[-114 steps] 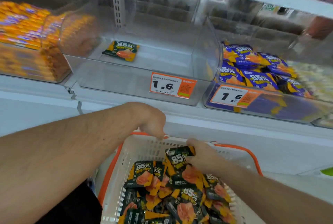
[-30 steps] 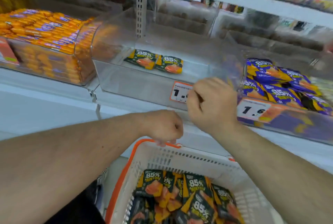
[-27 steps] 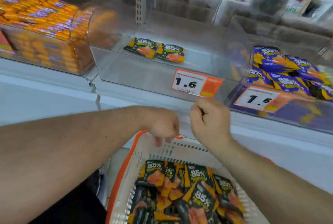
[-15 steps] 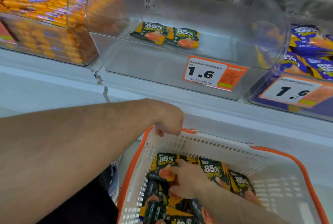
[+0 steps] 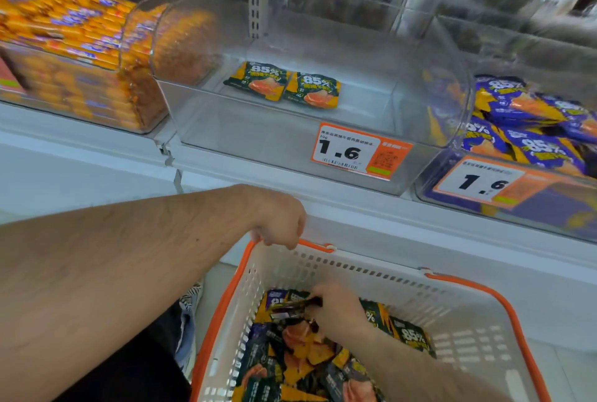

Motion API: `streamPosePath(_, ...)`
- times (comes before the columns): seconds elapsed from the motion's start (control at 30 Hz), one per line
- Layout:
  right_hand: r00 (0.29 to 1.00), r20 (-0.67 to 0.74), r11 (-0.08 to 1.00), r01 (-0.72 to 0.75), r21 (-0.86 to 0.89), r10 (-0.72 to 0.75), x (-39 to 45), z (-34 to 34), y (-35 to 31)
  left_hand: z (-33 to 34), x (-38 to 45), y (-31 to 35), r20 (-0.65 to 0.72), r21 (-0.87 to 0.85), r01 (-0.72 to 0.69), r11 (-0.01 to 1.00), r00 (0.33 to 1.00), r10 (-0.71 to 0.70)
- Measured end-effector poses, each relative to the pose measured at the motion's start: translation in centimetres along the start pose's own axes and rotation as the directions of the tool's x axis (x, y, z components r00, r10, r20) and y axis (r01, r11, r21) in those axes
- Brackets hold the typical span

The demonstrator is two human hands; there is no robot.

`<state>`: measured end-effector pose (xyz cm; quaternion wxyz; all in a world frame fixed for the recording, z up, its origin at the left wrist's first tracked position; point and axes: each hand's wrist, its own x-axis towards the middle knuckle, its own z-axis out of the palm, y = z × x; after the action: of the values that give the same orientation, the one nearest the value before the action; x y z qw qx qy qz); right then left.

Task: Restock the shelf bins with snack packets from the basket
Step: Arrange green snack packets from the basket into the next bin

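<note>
- The right hand (image 5: 336,308) is down inside the basket, fingers curled round the edge of a dark green snack packet (image 5: 292,304) at the top of the heap; the packet is tipped up on edge, which reads as the start of a lift rather than a sort.
- The left hand (image 5: 281,224) grips the orange rim handle (image 5: 310,245) at the basket's far corner, fingers wrapped over it. That hold likely keeps the load level and close under the shelf, so the reach up is short.
- The white basket (image 5: 458,314) carries a loose pile of green-and-orange "85%" packets (image 5: 410,337) along its left and middle; its right side shows bare mesh.
- Straight above sits the clear middle bin (image 5: 258,140), with an orange 1.6 price tag (image 5: 358,151) on its front wall. Two matching packets (image 5: 284,83) lie flat, side by side and touching, near the back, so this bin seems the target and is barely filled.
- The neighbouring bins hold other stock: orange sticks (image 5: 68,33) to the left, purple packets (image 5: 523,123) to the right.
</note>
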<state>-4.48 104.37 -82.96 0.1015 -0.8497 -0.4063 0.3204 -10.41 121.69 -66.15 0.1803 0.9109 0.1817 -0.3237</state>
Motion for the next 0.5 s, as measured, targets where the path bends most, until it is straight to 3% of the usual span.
streamPosePath(0.13, 0.998, 0.057, 0.998, -0.009, 0.061, 0.005, -1.3, -2.9, 0.4, -0.2, -0.5, 0.1, 0.002, 0.022, -0.014, 1.0, 1.0, 0.014)
streamPosePath(0.3, 0.999, -0.037, 1.0, 0.023, 0.016, -0.022, -3.6, -7.3, -0.9, -1.2, -1.7, -0.1, -0.001, -0.021, -0.065, 0.998, 0.998, 0.065)
streamPosePath(0.4, 0.992, -0.097, 0.995, 0.081, 0.062, -0.075, -4.6, -11.4, -2.8, -2.2, -3.0, -0.6, 0.039, -0.12, -0.133, 0.984, 0.99, 0.139)
streamPosePath(0.5, 0.987, -0.137, 0.952, 0.117, 0.283, -0.081, -5.4, -15.5, -4.4, -3.1, -4.0, -1.5, -0.025, -0.337, -0.22, 0.915, 0.974, 0.224)
